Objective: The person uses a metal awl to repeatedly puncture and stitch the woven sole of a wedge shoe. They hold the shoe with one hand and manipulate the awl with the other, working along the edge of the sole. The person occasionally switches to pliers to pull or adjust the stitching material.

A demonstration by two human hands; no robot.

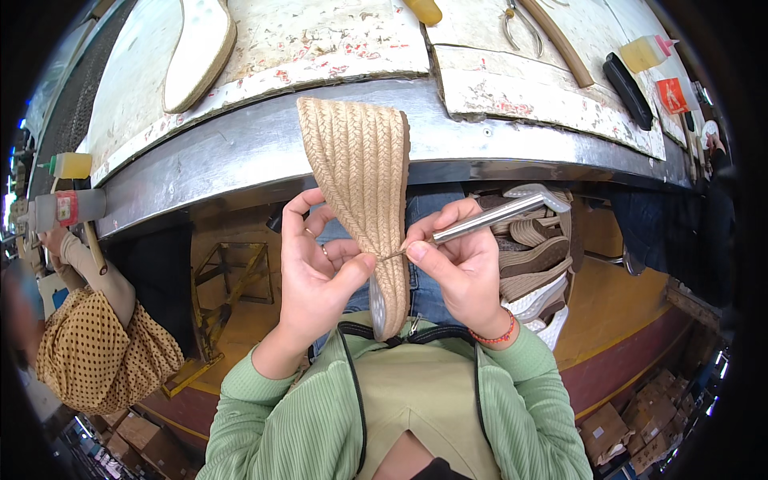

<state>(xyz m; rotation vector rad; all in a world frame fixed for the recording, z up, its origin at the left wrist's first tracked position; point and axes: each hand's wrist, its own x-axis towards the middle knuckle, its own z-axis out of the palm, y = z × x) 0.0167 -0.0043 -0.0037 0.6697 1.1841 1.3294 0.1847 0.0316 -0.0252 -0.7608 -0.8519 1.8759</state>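
A braided, straw-coloured wedge sole (362, 172) stands on end in front of me, its tall heel up and its narrow toe end at my lap. My left hand (318, 272) grips its left side, thumb on the braid and part of the fingers behind. My right hand (458, 272) is closed round a slim tool with a silver cylindrical handle (490, 219), which slants up to the right. Its thin dark tip meets the braid beside my left thumb. Whether the tip has gone into the braid cannot be made out.
Ahead runs a metal-edged workbench (264, 132) carrying a white sole (200, 52), pincers (522, 30), a black brush-like block (628, 90) and a glue bottle (644, 53). More wedge soles (536, 256) are stacked below it at right. Another person's patterned sleeve (104, 344) is at left.
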